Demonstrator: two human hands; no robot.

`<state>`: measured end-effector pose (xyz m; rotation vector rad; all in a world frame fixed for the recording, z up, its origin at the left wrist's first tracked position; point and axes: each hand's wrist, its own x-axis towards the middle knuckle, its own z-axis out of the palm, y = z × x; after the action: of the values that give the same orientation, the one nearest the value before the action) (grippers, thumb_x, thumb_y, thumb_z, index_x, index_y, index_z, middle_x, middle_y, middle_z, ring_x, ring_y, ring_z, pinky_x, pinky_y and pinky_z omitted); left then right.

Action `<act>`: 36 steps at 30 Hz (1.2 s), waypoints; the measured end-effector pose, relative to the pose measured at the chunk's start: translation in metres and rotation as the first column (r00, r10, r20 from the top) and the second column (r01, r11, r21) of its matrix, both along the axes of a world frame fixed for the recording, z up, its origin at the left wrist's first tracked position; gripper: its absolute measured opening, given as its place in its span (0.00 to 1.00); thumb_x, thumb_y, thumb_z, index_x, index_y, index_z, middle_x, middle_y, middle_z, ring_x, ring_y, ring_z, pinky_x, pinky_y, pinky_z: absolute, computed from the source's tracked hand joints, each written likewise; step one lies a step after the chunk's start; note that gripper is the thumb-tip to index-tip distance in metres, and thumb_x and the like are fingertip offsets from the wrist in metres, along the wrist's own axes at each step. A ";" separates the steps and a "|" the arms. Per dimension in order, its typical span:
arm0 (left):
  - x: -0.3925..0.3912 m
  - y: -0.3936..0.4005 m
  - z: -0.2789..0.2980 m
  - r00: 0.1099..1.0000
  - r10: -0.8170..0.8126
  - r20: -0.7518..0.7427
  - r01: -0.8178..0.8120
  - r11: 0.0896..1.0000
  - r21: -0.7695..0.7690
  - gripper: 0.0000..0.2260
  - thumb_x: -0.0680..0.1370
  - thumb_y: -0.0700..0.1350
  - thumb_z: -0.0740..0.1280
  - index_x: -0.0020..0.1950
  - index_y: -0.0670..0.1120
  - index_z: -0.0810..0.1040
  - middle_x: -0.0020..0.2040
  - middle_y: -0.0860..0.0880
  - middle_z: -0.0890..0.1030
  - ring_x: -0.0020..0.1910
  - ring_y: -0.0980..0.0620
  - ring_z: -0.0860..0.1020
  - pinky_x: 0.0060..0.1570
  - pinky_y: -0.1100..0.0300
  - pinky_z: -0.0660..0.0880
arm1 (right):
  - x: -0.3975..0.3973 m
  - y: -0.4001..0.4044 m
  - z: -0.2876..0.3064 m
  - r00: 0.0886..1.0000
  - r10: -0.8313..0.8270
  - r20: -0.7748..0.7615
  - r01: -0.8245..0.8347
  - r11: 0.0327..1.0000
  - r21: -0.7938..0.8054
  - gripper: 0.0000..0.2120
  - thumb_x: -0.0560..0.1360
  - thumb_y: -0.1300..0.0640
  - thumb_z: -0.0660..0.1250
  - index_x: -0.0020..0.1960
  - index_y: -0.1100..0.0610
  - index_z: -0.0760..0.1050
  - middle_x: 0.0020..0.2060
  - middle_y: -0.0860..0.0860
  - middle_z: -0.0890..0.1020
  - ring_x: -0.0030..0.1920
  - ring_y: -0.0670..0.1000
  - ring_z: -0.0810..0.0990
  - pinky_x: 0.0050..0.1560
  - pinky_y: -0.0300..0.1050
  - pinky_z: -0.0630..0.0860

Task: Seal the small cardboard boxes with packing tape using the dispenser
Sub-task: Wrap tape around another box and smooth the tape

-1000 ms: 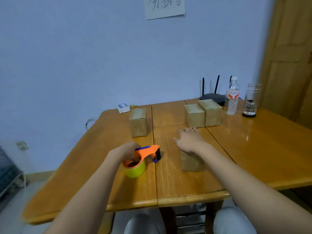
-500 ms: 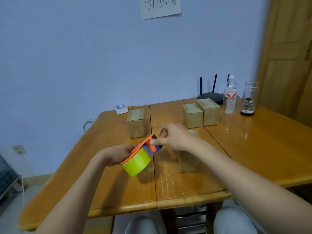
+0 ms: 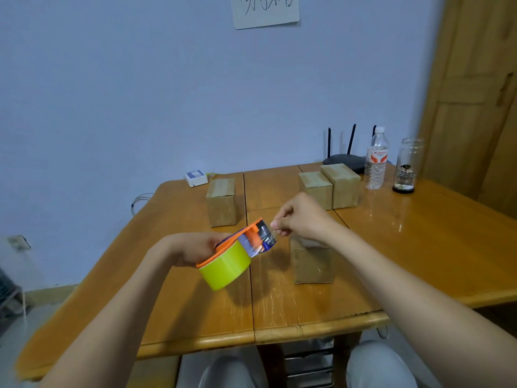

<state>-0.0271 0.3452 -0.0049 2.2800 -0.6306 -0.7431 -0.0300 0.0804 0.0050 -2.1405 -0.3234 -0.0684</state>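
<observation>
Hands meet above the wooden surface (image 3: 419,247) as you sit facing a pale blue wall. Your left hand (image 3: 193,249) curls around the orange handle of the tape dispenser (image 3: 237,250), lifting it clear of the wood and tilting it so the yellow-green tape roll (image 3: 223,268) hangs toward you and the blade end points up and to the right. Just right of that blade end, your right hand (image 3: 302,217) pinches the loose end of the tape (image 3: 272,231) between thumb and forefinger, the other fingers curled.

Beyond the dispenser, one small cardboard box (image 3: 221,201) stands upright on the left part of the surface, with a small white device (image 3: 196,178) near the wall behind it. Below your right wrist stands a nearer cardboard box (image 3: 312,264), its top partly hidden by the hand. Farther back, two boxes (image 3: 328,186) sit touching side by side. Behind them rests a black router (image 3: 342,159) with upright antennas, then a plastic water bottle (image 3: 376,161), then a clear glass jar (image 3: 407,165), all near the far edge. A wooden door (image 3: 475,93) fills the right side.
</observation>
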 end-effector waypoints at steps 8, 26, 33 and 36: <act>-0.012 0.012 0.014 0.976 0.043 -0.212 -0.042 0.999 0.012 0.19 0.77 0.36 0.70 0.66 0.46 0.73 0.49 0.44 0.81 0.48 0.49 0.81 0.47 0.55 0.79 | 0.005 -0.050 0.022 0.994 -0.102 0.023 0.102 0.995 0.007 0.05 0.74 0.62 0.76 0.44 0.65 0.84 0.36 0.56 0.86 0.32 0.45 0.83 0.34 0.32 0.77; -0.008 0.014 0.036 0.972 0.063 0.228 -0.138 0.933 0.332 0.12 0.77 0.34 0.68 0.46 0.52 0.78 0.37 0.56 0.82 0.38 0.56 0.80 0.37 0.67 0.74 | -0.023 -0.094 0.036 0.978 -0.039 -0.206 0.025 0.997 -0.068 0.09 0.74 0.55 0.75 0.49 0.60 0.85 0.31 0.57 0.83 0.24 0.47 0.76 0.29 0.40 0.76; -0.004 0.008 0.040 0.943 0.087 0.322 -0.230 0.868 0.440 0.08 0.76 0.44 0.73 0.54 0.50 0.80 0.49 0.51 0.84 0.49 0.52 0.83 0.54 0.54 0.81 | -0.035 -0.101 0.036 0.906 0.016 -0.423 0.072 0.979 0.191 0.10 0.73 0.63 0.73 0.52 0.66 0.83 0.39 0.63 0.85 0.34 0.53 0.86 0.34 0.43 0.83; -0.005 0.002 0.040 0.939 0.079 0.334 -0.230 0.866 0.444 0.08 0.76 0.45 0.73 0.53 0.50 0.80 0.48 0.51 0.84 0.48 0.51 0.83 0.54 0.53 0.81 | -0.038 -0.104 0.036 0.864 0.059 -0.500 0.097 0.955 0.281 0.10 0.72 0.67 0.72 0.53 0.69 0.82 0.44 0.66 0.85 0.40 0.56 0.87 0.38 0.45 0.85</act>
<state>-0.0321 0.3476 0.0348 2.9046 -0.4160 -0.5045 -0.0676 -0.0235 0.0414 -1.7781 0.0213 0.4062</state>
